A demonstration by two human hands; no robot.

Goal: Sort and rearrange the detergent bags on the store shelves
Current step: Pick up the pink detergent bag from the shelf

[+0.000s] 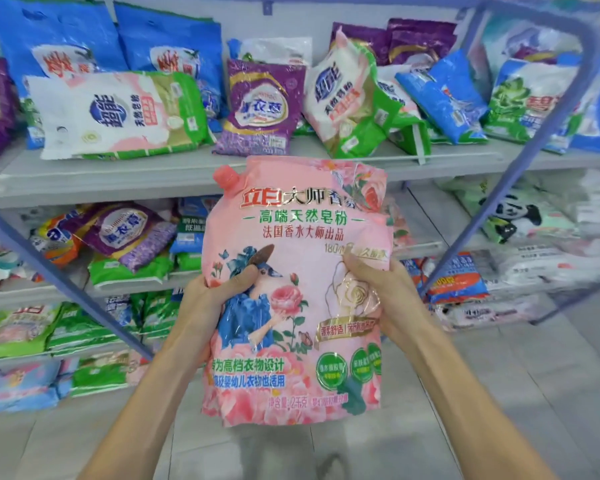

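A large pink detergent bag (291,237) with roses, a bird picture and a pink spout cap at its top left is held upright in front of the shelves. My left hand (208,299) grips its left side, thumb across the front. My right hand (381,292) grips its right side, thumb pressing into the front. The bag's back and most of my fingers are hidden behind it.
The upper shelf (118,178) carries a lying white-pink-green bag (118,112), a purple bag (262,105), blue bags (170,43) and a leaning white-green bag (350,98). Lower shelves hold several mixed bags. A blue frame post (520,174) slants at the right. Tiled floor lies below.
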